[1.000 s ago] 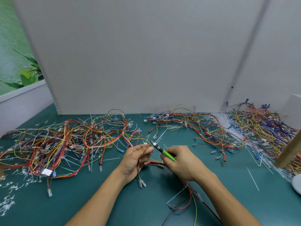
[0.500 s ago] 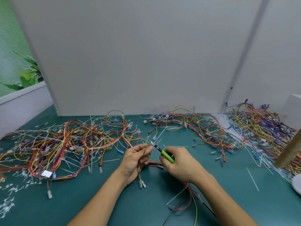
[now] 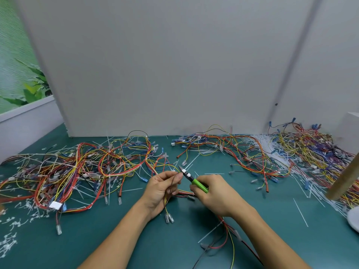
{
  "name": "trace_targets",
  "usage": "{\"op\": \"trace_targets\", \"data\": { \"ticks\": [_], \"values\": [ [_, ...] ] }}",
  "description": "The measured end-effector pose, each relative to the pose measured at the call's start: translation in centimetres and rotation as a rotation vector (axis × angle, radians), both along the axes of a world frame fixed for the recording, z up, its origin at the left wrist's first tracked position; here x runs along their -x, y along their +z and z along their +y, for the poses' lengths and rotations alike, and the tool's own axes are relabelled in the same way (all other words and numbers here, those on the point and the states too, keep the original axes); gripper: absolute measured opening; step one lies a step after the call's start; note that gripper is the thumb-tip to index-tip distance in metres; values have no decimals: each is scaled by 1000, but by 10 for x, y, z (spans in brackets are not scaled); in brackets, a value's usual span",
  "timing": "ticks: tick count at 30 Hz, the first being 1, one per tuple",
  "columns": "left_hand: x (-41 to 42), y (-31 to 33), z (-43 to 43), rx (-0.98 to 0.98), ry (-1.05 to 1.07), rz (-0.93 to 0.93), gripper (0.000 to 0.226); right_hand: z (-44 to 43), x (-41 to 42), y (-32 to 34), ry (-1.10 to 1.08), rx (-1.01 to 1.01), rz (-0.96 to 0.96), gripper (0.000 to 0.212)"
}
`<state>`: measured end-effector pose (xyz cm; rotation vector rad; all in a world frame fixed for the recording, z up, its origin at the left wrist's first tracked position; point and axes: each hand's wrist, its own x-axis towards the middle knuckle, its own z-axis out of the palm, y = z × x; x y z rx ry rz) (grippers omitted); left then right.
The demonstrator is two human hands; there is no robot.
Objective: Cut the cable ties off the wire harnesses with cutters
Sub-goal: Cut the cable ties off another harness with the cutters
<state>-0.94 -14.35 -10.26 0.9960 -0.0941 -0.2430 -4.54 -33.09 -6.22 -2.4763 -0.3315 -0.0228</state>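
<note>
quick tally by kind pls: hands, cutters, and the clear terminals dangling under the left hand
bare hands: 2, the left hand pinching thin dark and yellow wires, the right hand gripping the cutters
green-handled cutters: 1
clear plastic terminals hanging on wires below the left hand: 2
total: 5

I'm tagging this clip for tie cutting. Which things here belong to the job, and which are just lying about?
Job: cutters in the right hand; held harness in the left hand; harness piles on the table.
Lying about: wooden stick, white dish at the right edge, cut tie scraps at the left.
</note>
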Motion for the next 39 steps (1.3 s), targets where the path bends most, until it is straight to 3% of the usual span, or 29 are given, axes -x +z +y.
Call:
{"op": "trace_targets", "data": {
  "ticks": [16,30,39],
  "values": [
    [0,1,-1,9,6,9,20,1,-1,-3,-12,-24,-23,22],
    [1,2,-2,-21,13,-4,20,2,0,2,-54,-34,-7,38],
    [0,0,-2,-11,22,4,19,0,-1,1,-38,-37,8,32]
  ]
}}
